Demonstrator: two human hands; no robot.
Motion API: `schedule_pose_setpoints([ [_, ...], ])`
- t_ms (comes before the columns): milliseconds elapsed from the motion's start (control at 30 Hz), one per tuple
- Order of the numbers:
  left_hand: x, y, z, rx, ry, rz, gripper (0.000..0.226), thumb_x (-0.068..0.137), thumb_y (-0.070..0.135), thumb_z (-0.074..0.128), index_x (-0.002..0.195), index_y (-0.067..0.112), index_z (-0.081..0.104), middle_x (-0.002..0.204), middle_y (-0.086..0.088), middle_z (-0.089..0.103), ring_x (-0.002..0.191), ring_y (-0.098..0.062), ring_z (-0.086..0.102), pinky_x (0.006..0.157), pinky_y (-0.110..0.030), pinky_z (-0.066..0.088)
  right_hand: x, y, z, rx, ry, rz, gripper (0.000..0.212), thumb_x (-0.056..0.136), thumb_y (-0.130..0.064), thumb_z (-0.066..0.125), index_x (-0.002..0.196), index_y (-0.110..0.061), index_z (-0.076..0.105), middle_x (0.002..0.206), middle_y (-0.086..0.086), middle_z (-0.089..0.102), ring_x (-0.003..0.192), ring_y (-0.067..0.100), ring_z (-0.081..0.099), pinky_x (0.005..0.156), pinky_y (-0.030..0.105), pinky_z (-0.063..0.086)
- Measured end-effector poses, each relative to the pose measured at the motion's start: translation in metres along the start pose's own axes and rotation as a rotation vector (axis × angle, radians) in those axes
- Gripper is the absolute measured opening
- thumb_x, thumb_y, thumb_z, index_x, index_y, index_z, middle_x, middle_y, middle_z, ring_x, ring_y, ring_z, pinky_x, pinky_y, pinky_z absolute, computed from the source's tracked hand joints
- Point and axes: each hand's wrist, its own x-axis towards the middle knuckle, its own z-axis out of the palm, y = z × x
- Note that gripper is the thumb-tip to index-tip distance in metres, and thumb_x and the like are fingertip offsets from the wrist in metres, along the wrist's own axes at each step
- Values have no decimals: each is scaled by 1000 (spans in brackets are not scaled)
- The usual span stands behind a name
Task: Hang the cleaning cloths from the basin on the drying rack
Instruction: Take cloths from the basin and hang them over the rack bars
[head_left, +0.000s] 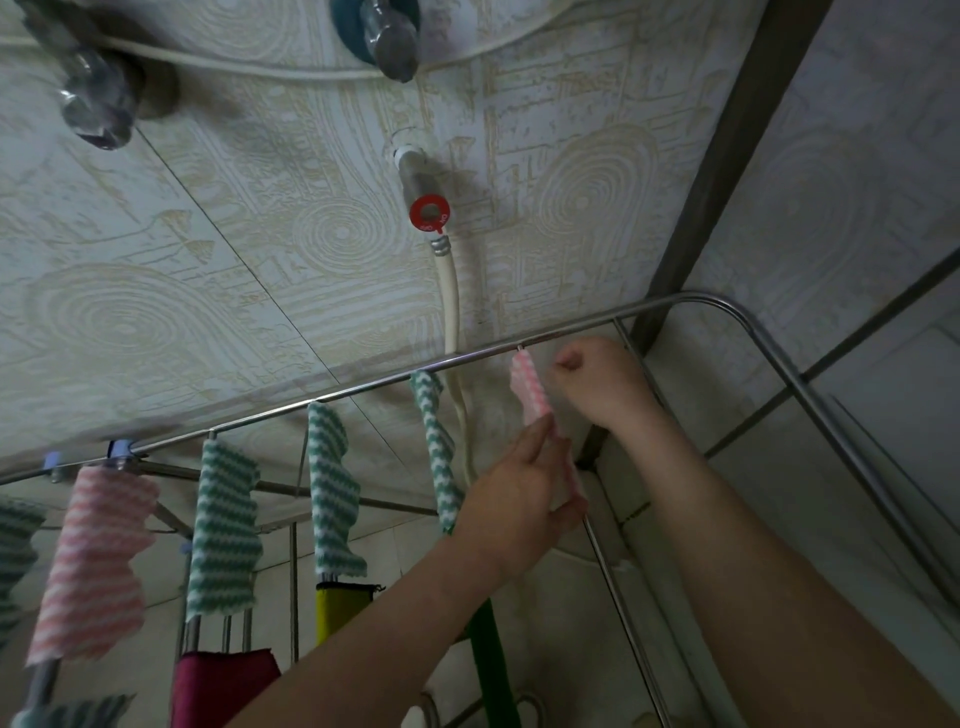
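A pink-and-white striped cloth (529, 387) hangs over a rod of the steel drying rack (363, 387), near its right end. My left hand (524, 483) pinches the cloth's lower part between thumb and fingers. My right hand (597, 382) is curled just right of the cloth's top, by the rack's front rail; whether it holds the cloth's far edge is hidden. Several green-and-white cloths (332, 488) and another pink one (98, 561) hang on rods to the left. The basin is out of view.
A tap with a red ring (429, 213) and a white hose (451, 306) sit on the patterned tiled wall behind the rack. Yellow (337, 610), maroon (218, 686) and dark green (491, 670) cloths hang lower down. A grey corner post (727, 156) rises at the right.
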Motion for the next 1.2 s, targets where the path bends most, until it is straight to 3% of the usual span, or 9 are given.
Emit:
schedule_pose_setpoints([
  [100,2,-3,1,-51,-2,-36,79,84,40,65,148,14,26,159,-3,16,142,-17,26,109,-21,26,-38,15,-18,46,-237,66,21,84,-23,65,63,-21,65,63,-2,65,67,18,64,73,35,53],
  [200,5,-5,1,-82,-10,-57,84,81,40,69,147,11,27,158,-4,18,144,-16,22,113,-22,22,-72,20,-15,23,-258,78,20,84,-28,65,68,-17,71,66,-1,70,69,14,67,67,30,51],
  [300,6,-4,-2,-69,-32,-52,87,78,39,72,146,9,28,158,-6,18,144,-19,22,114,-25,22,-90,20,1,-3,-139,103,32,85,-36,64,60,-16,66,64,3,69,69,21,66,63,32,49],
  [400,-1,1,-13,-36,-29,-89,82,79,38,71,146,16,29,155,-5,25,140,-22,28,112,-28,25,-96,20,12,-81,-4,117,22,85,-33,64,76,-14,71,79,9,73,80,28,68,65,33,52],
  [600,-52,-25,-44,110,131,-287,46,88,30,60,132,19,52,114,-6,47,106,-23,48,92,-30,46,-110,21,23,-48,86,107,19,90,-19,61,104,-14,73,98,5,73,83,18,65,56,19,32],
  [867,-65,-29,-46,-98,29,-412,45,93,21,54,136,15,44,112,-8,52,95,-23,57,70,-19,36,-125,14,38,-79,164,111,26,96,-21,49,105,-10,71,93,13,72,78,27,64,60,27,38],
  [967,-69,-30,-51,-145,13,-394,48,92,22,57,136,15,42,112,-8,51,96,-22,56,73,-20,38,-136,14,43,-64,187,184,34,100,-28,39,115,-9,62,101,16,69,78,25,58,63,27,36],
  [1067,-82,-34,-59,-162,59,-298,42,91,24,58,131,14,47,111,-9,54,91,-24,60,70,-19,37,-161,10,44,-36,270,248,39,99,-30,38,126,-8,55,115,17,65,100,30,61,74,32,43],
  [1200,-100,-35,-70,-203,118,-183,31,93,22,56,123,15,59,104,-8,64,84,-19,61,68,-19,38,-205,-9,42,25,370,216,30,98,-24,44,117,-9,62,109,14,67,95,27,62,78,31,46],
])
